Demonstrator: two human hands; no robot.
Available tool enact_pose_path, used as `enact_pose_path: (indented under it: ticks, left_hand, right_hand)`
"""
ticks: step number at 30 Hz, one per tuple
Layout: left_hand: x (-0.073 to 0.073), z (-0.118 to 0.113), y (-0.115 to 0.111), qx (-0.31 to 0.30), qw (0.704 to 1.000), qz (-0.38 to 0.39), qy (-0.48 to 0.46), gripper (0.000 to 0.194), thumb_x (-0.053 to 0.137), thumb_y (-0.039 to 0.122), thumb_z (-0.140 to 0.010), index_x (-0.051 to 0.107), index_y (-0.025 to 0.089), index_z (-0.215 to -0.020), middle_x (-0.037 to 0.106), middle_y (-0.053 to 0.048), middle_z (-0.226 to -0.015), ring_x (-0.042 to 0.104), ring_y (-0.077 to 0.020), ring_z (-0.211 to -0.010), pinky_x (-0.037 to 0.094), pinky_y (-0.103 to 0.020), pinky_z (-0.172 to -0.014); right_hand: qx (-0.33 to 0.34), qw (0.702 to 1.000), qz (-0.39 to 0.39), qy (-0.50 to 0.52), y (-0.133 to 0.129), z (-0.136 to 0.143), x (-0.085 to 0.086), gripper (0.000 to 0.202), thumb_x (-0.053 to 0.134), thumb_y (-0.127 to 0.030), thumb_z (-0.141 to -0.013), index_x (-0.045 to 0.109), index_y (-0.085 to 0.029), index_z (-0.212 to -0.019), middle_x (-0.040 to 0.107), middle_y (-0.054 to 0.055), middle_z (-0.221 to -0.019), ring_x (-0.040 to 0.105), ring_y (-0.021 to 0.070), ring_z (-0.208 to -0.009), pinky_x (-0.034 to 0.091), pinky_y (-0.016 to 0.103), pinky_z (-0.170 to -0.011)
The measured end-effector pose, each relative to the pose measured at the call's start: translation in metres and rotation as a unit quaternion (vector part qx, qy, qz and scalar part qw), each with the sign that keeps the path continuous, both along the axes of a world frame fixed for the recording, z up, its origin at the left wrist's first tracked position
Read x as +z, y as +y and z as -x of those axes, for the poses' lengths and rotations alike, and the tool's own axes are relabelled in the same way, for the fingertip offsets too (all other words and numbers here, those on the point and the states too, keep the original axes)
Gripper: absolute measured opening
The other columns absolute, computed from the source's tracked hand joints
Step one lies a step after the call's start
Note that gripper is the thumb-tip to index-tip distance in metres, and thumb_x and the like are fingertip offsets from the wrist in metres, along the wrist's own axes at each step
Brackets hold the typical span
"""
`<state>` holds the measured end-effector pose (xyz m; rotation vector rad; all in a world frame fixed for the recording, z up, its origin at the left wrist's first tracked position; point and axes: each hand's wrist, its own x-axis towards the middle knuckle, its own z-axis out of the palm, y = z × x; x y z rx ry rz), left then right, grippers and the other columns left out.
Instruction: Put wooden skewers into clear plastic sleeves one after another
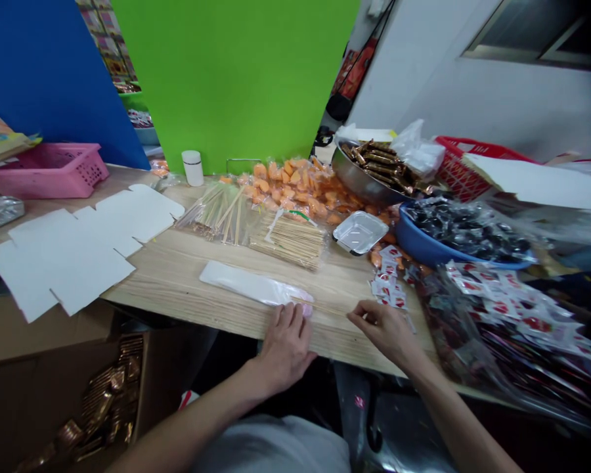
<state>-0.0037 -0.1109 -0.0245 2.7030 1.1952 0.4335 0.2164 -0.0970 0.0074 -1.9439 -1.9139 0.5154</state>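
A stack of long clear plastic bags (243,282) lies on the table in front of me. The fingers of my left hand (286,341) rest flat on its pinkish right end. Between finger and thumb, my right hand (383,330) pinches the end of a thin bamboo stick (328,307). The stick's other tip reaches the bags' end near my left fingertips; whether it is inside a bag I cannot tell. Behind the bags lie a bundle of bamboo sticks (290,242) and a pack of loose sticks (221,213) in clear plastic.
Orange wrapped pieces (288,180) are heaped behind the sticks. A foil tray (359,232), small printed packets (390,279), a blue basin (438,246) and a metal bowl (362,180) stand rightward. Flattened white boxes (86,246) and a pink basket (54,172) lie leftward.
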Motion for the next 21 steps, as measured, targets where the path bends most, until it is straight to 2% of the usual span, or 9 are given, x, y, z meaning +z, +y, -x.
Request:
enact_pose_path:
  ticks: [9,15,17,19,21]
  left_hand:
    - [0.007,0.002,0.000,0.020,0.999,0.025,0.010,0.056,0.054,0.041,-0.080,0.043,0.012,-0.126,0.043,-0.015,-0.134,0.032,-0.0342,-0.125,0.018,-0.052,-0.105]
    - [0.008,0.001,0.001,0.016,0.999,0.032,-0.005,0.060,0.056,0.038,-0.078,0.039,0.012,-0.129,0.043,-0.014,-0.134,0.033,-0.0335,-0.123,0.020,-0.053,-0.103]
    - [0.007,0.000,0.000,0.016,0.999,0.028,-0.004,0.062,0.057,0.037,-0.078,0.038,0.011,-0.131,0.042,-0.015,-0.135,0.032,-0.0339,-0.123,0.020,-0.054,-0.103]
    - [0.006,-0.002,-0.002,0.016,1.000,0.023,-0.003,0.061,0.057,0.037,-0.078,0.040,0.011,-0.129,0.040,-0.016,-0.136,0.031,-0.0344,-0.124,0.020,-0.054,-0.102]
    - [0.005,-0.003,-0.003,0.010,1.000,0.017,-0.012,0.056,0.057,0.037,-0.078,0.044,0.010,-0.125,0.041,-0.017,-0.136,0.030,-0.0344,-0.125,0.020,-0.054,-0.101]
  right_hand:
    - [0.012,1.000,0.008,0.001,-0.001,-0.010,0.004,0.029,0.049,-0.040,-0.075,0.053,-0.020,-0.054,0.054,0.000,-0.050,0.049,0.0146,-0.048,0.032,0.025,-0.049]
    - [0.030,0.999,0.011,0.042,0.010,0.017,-0.005,0.024,0.049,-0.034,-0.077,0.055,-0.019,-0.058,0.056,0.000,-0.052,0.051,0.0144,-0.050,0.035,0.025,-0.050]
    - [0.036,0.997,-0.001,0.073,0.018,0.032,-0.009,0.022,0.049,-0.034,-0.078,0.059,-0.019,-0.065,0.059,0.001,-0.056,0.054,0.0152,-0.053,0.038,0.025,-0.052]
    - [0.047,0.993,-0.012,0.108,0.027,0.048,-0.012,0.021,0.050,-0.034,-0.078,0.063,-0.018,-0.084,0.062,0.001,-0.061,0.057,0.0156,-0.056,0.041,0.025,-0.055]
    - [0.061,0.991,-0.015,0.116,0.035,0.063,-0.013,0.029,0.051,-0.033,-0.078,0.062,-0.018,-0.101,0.064,0.001,-0.066,0.058,0.0156,-0.058,0.042,0.026,-0.057]
